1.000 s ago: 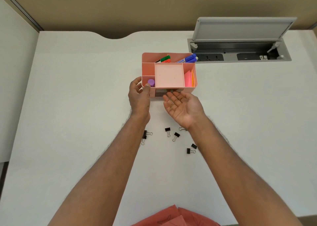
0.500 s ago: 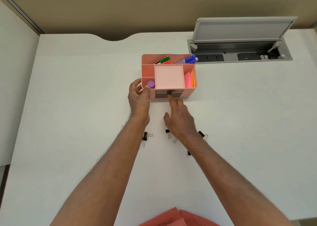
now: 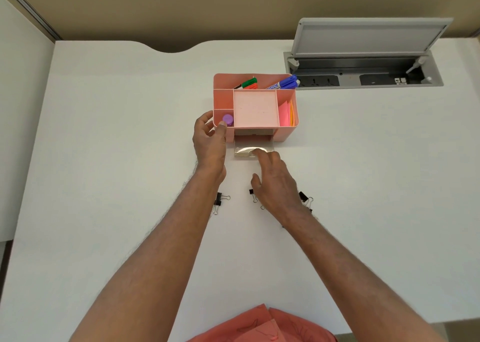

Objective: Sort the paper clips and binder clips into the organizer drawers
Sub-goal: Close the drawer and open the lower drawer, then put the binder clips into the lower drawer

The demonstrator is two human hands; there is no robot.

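Pink organizer [image 3: 288, 131] gripped by L hand [image 3: 210, 144], R hand [image 3: 275, 183] on drawer [image 3: 246, 151]

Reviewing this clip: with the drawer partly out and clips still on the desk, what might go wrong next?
1. The right hand pulls the clear drawer by its front edge; pulled further, it might slide right out of the organizer.
2. The left hand braces only the organizer's near left corner, so a hard tug may swing it.
3. Several binder clips lie under or beside the right wrist; the forearm might sweep them away.
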